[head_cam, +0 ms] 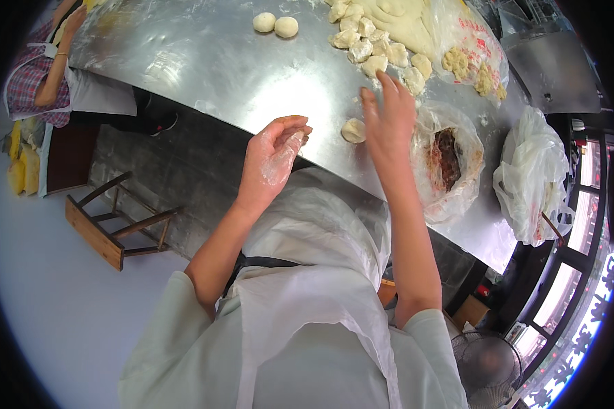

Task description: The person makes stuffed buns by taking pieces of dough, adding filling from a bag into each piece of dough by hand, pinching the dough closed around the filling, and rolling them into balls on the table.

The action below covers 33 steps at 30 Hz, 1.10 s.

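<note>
Dusted with flour, my left hand point(276, 153) is above the near edge of the metal worktable point(210, 66), its fingers curled; whether it holds anything cannot be told. My right hand point(391, 115) reaches over the table with fingers apart and nothing seen in it, its fingertips near a pile of torn dough pieces point(360, 50). Just left of the right hand lies a single dough piece point(353, 131). Two round dough balls point(275, 24) sit side by side farther back. A large sheet of dough point(404, 20) lies behind the pile. Right of my right wrist stands an open plastic bag with a dark reddish-brown filling point(446, 158).
Yellowish crumbly lumps point(455, 62) rest on a printed plastic bag at the back right. Another plastic bag point(532, 174) stands near the right edge. A person in a checked shirt point(36, 82) is at the far left. A wooden stool point(94, 232) and a fan point(486, 363) stand off the table.
</note>
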Motion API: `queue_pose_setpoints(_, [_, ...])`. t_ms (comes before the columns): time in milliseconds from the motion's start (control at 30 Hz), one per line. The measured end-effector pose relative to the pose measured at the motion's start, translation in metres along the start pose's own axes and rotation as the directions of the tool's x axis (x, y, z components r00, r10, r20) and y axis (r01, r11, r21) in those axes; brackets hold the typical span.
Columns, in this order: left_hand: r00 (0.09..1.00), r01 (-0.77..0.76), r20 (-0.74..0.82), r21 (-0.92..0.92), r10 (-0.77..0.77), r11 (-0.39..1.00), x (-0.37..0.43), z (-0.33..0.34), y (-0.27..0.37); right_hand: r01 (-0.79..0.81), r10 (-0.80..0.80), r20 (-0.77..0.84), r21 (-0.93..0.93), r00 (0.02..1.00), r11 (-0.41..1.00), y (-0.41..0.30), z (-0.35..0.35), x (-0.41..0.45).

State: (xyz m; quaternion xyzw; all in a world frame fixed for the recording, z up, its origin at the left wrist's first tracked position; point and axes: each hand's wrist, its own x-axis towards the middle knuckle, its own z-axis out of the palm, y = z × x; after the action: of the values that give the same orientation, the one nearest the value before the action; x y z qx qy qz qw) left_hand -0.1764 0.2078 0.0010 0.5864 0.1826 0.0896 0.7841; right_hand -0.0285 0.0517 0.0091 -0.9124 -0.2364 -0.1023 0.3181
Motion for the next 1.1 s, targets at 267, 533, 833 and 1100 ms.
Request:
queue_pose_setpoints(267, [1.000, 0.029, -0.004, -0.020, -0.029, 0.999, 0.001, 0.002, 0.004, 0.129, -0.119, 0.053, -0.290, 0.991, 0.948, 0.004, 0.053, -0.005])
queue_pose_setpoints(533, [0.994, 0.027, 0.110, -0.067, -0.019, 0.997, -0.003, 0.009, -0.010, -0.077, 0.063, 0.050, 0.371, 0.997, 0.925, 0.017, 0.023, 0.003])
queue_pose_setpoints(833, [0.998, 0.068, 0.021, -0.064, -0.067, 0.996, 0.001, 0.018, -0.011, -0.147, 0.105, 0.141, 0.339, 0.984, 0.929, -0.004, 0.000, -0.050])
queue_pose_setpoints(1100, [0.828, 0.522, 0.471, -0.449, -0.305, 0.725, 0.006, 0.044, -0.020, -0.353, 0.181, 0.345, 0.542, 0.921, 0.762, -0.017, -0.048, -0.069])
